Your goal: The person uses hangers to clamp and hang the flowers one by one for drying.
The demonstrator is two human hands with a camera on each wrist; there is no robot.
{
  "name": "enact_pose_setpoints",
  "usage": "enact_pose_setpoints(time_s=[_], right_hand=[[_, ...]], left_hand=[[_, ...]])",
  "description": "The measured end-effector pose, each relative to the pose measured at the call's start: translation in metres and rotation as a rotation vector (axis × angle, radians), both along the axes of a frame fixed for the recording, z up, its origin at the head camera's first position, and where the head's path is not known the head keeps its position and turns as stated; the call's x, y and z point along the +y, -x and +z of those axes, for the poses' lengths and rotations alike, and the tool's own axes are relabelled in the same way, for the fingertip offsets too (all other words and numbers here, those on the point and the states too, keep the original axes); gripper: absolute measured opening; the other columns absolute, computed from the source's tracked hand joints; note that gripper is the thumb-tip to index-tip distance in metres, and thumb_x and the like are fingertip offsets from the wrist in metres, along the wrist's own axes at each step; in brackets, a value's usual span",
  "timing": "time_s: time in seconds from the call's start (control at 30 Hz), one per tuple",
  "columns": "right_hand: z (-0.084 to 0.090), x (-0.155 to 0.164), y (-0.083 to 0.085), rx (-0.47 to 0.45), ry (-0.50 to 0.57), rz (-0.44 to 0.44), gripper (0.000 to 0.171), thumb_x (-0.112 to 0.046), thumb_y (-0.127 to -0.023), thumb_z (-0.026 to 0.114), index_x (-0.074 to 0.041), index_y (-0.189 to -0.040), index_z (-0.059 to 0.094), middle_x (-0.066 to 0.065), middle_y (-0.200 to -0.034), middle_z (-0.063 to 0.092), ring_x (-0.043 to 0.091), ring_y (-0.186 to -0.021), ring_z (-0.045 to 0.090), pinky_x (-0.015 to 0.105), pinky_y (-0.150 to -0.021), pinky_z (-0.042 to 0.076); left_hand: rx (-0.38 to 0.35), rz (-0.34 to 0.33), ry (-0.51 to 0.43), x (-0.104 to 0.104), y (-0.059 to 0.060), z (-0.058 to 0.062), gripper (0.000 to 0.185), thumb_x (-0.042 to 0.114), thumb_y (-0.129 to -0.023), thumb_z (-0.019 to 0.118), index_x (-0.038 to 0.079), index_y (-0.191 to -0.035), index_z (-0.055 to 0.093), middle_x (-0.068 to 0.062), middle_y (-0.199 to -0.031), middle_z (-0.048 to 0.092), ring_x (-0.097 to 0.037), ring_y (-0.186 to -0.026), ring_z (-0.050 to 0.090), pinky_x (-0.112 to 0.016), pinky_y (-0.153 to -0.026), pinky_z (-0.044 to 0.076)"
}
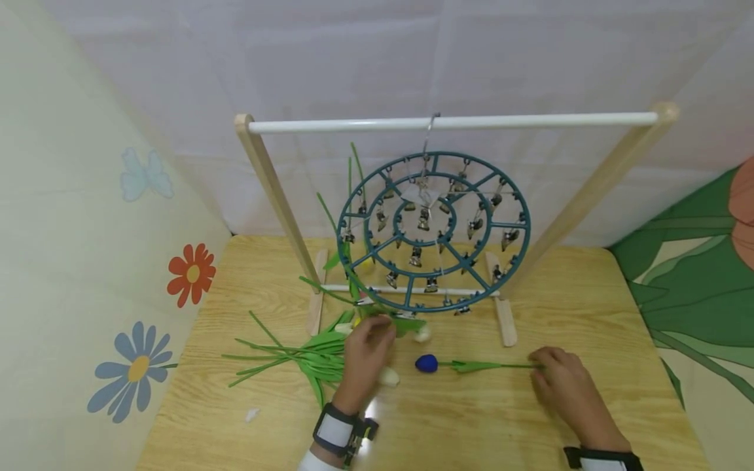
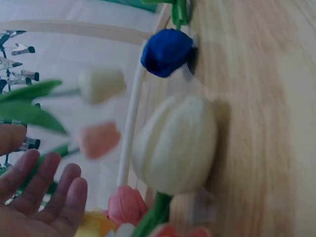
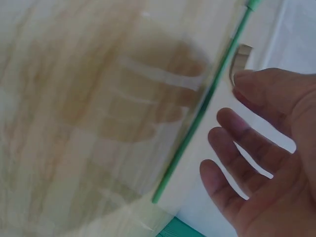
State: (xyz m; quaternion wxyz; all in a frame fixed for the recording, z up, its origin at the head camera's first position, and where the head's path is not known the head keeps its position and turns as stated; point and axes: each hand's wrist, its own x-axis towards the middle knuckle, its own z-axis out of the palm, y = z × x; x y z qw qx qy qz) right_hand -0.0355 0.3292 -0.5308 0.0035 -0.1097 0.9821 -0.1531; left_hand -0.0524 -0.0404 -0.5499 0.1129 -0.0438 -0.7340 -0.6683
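Note:
My left hand is just under the near left edge of the round teal clip hanger, its fingers loosely bent. In the left wrist view a white tulip and a pink tulip hang by its fingertips. A larger white tulip lies on the table beside this hand. To the right, a blue tulip lies with its green stem pointing at my right hand. That hand's fingers are spread apart close to the stem's end, with thumb and fingertips separate.
The hanger hooks over the white bar of a wooden rack and carries several metal clips. A bundle of green tulip stems lies left of my left hand. A white scrap is on the wooden table.

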Motion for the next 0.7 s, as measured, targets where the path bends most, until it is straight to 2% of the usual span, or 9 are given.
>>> enact_pose_setpoints(time_s=[0.17,0.3,0.43,0.57,0.63,0.7], right_hand=[[-0.010,-0.002,0.002,0.017,-0.025,0.012,0.027,-0.003,-0.082,0.083,0.000,-0.106,0.072,0.024,-0.108,0.066,0.044,-0.097,0.062,0.061,-0.076,0.052],[-0.015,-0.004,0.005,0.007,-0.023,0.015,0.021,-0.002,-0.082,0.083,-0.003,-0.100,0.073,0.020,-0.105,0.065,0.041,-0.096,0.061,0.058,-0.076,0.052],[-0.016,-0.004,0.009,0.025,-0.036,0.062,0.017,0.002,-0.081,0.082,-0.007,-0.091,0.072,0.014,-0.098,0.066,0.035,-0.091,0.062,0.053,-0.075,0.054],[-0.007,-0.004,0.010,-0.011,-0.051,0.105,0.015,0.004,-0.085,0.078,-0.005,-0.093,0.070,0.010,-0.095,0.069,0.030,-0.088,0.066,0.050,-0.075,0.058],[0.001,-0.005,0.010,-0.040,-0.063,0.108,0.013,0.004,-0.088,0.075,-0.004,-0.096,0.068,0.010,-0.095,0.070,0.029,-0.088,0.067,0.049,-0.075,0.059],[0.009,-0.006,0.009,-0.029,-0.084,0.117,0.014,0.004,-0.087,0.075,-0.003,-0.098,0.068,0.011,-0.094,0.071,0.029,-0.086,0.069,0.048,-0.074,0.060]], left_hand=[[0.017,0.002,0.102,-0.007,-0.002,-0.002,0.019,0.008,-0.096,0.071,0.002,-0.114,0.069,-0.016,-0.114,0.073,-0.024,-0.104,0.071,-0.033,-0.091,0.062],[0.106,0.005,0.247,-0.009,-0.006,-0.005,0.014,0.007,-0.097,0.069,0.001,-0.110,0.069,-0.013,-0.107,0.074,-0.020,-0.098,0.071,-0.031,-0.085,0.063],[0.191,-0.010,0.387,-0.006,-0.013,-0.008,0.011,0.006,-0.096,0.068,0.007,-0.107,0.069,-0.004,-0.098,0.073,-0.012,-0.087,0.068,-0.023,-0.077,0.061],[0.289,-0.057,0.541,0.001,-0.018,-0.009,0.012,0.007,-0.092,0.070,0.012,-0.104,0.069,0.003,-0.095,0.070,-0.007,-0.085,0.065,-0.016,-0.076,0.056],[0.350,-0.081,0.623,0.004,-0.019,-0.007,0.012,0.009,-0.090,0.072,0.013,-0.101,0.070,0.004,-0.094,0.070,-0.008,-0.086,0.066,-0.016,-0.078,0.056],[0.398,-0.110,0.700,0.008,-0.020,-0.004,0.012,0.011,-0.089,0.074,0.013,-0.101,0.072,0.003,-0.096,0.072,-0.010,-0.088,0.067,-0.019,-0.080,0.057]])
